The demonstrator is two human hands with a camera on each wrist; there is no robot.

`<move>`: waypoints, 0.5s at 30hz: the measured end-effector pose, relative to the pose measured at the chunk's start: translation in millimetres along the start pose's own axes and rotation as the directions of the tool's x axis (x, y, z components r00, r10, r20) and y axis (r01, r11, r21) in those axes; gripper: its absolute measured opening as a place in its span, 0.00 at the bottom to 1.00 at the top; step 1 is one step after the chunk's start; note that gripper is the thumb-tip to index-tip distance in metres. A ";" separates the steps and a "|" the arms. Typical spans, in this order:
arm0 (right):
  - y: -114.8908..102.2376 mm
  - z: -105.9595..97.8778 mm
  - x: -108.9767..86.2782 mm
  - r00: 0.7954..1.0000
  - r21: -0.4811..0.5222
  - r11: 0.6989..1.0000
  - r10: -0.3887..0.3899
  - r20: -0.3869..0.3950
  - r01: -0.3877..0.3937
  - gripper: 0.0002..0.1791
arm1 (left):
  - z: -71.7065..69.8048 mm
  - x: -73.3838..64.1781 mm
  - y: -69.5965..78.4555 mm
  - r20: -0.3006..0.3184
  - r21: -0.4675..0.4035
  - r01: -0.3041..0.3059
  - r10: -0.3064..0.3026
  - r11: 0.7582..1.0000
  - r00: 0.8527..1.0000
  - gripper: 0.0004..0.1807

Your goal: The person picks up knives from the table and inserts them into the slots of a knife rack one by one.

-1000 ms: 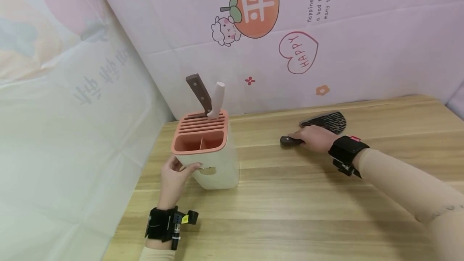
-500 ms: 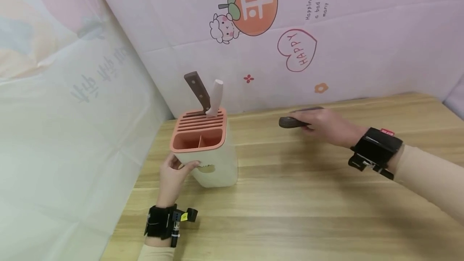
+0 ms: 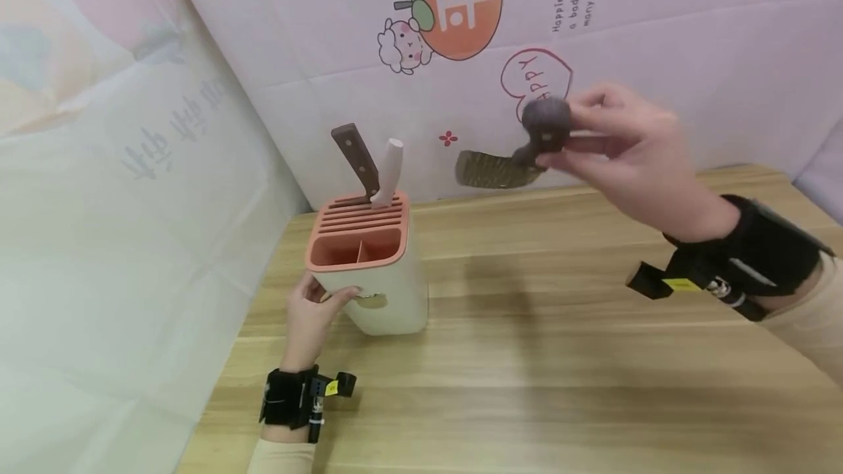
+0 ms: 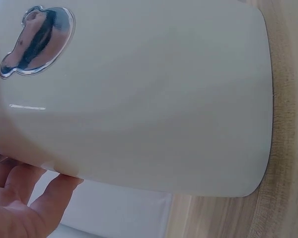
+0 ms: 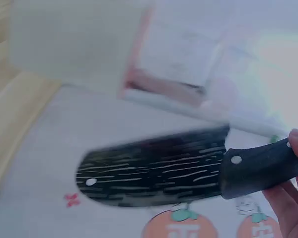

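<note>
A cream knife block (image 3: 398, 298) with a salmon slotted top stands upright on the wooden table. My left hand (image 3: 308, 320) grips its near left corner, thumb on the front wall and fingers round the side. In the left wrist view, those fingers (image 4: 54, 198) lie along the edge of the pale wall (image 4: 164, 119). A brown-handled knife (image 3: 356, 156) and a white-handled knife (image 3: 391, 167) stick up from the slots. Raised above the table, my right hand (image 3: 645, 159) holds a cleaver by its dark handle; the patterned black blade (image 5: 154, 168) points left toward the block.
Two open compartments (image 3: 336, 251) take up the front of the block's top. Behind the wooden table (image 3: 474, 386) hangs a printed pink cloth (image 3: 691, 79), and a pale cloth (image 3: 118, 276) covers the left side.
My right hand has lifted the cleaver off the table, brought it up and turned the blade from pointing right to pointing left. My left hand keeps its grip on the knife block.
</note>
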State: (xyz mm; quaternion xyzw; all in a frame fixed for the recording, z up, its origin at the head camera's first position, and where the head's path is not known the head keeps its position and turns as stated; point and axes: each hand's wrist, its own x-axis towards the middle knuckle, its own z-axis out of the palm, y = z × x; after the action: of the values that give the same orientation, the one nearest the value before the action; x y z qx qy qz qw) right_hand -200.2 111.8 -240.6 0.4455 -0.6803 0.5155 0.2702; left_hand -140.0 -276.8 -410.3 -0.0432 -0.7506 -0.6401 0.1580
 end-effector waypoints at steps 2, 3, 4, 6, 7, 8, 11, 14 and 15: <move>-10.4 -1.0 10.4 0.998 0.127 0.991 0.037 -0.053 -0.030 0.22 | -0.3 1.5 1.1 -0.004 0.011 0.003 -0.003 1.000 1.000 0.31; -13.6 -1.3 15.1 0.997 0.172 0.985 0.033 -0.074 -0.019 0.21 | -0.5 2.2 1.2 -0.005 0.014 0.005 -0.005 1.000 1.000 0.31; -17.0 -1.1 19.1 0.996 0.201 0.980 0.032 -0.088 -0.014 0.20 | -0.6 2.7 1.0 -0.004 0.015 0.005 -0.005 1.000 1.000 0.32; -21.6 1.8 25.2 0.993 0.253 0.967 0.044 -0.114 -0.014 0.19 | -0.9 3.6 0.5 -0.001 0.009 0.006 -0.006 1.000 1.000 0.32; -22.8 4.5 27.5 0.991 0.296 0.955 0.050 -0.123 -0.011 0.19 | -1.2 3.9 0.2 0.000 0.006 0.005 -0.005 1.000 1.000 0.32; -23.6 7.8 29.4 0.989 0.346 0.938 0.065 -0.134 -0.015 0.20 | -1.6 4.2 -0.2 0.001 0.002 0.005 -0.005 1.000 1.000 0.32; -23.5 20.5 35.3 0.976 0.526 0.850 0.133 -0.174 -0.022 0.22 | -3.1 4.4 -0.5 -0.001 -0.002 -0.003 0.003 1.000 1.000 0.31; -19.6 34.8 42.4 0.968 0.598 0.801 0.174 -0.179 -0.034 0.23 | -2.8 4.8 -0.8 -0.004 0.000 -0.010 0.010 1.000 1.000 0.30; -18.0 40.0 44.8 0.967 0.598 0.800 0.190 -0.172 -0.051 0.22 | -2.5 4.7 -0.8 -0.006 -0.001 -0.010 0.010 1.000 1.000 0.30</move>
State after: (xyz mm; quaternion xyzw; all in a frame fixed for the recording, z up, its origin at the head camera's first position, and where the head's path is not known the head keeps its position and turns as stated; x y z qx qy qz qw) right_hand -201.1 58.1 -208.1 0.4021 -0.4791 0.7637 0.1598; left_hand -144.3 -280.0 -409.4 -0.0451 -0.7497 -0.6397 0.1636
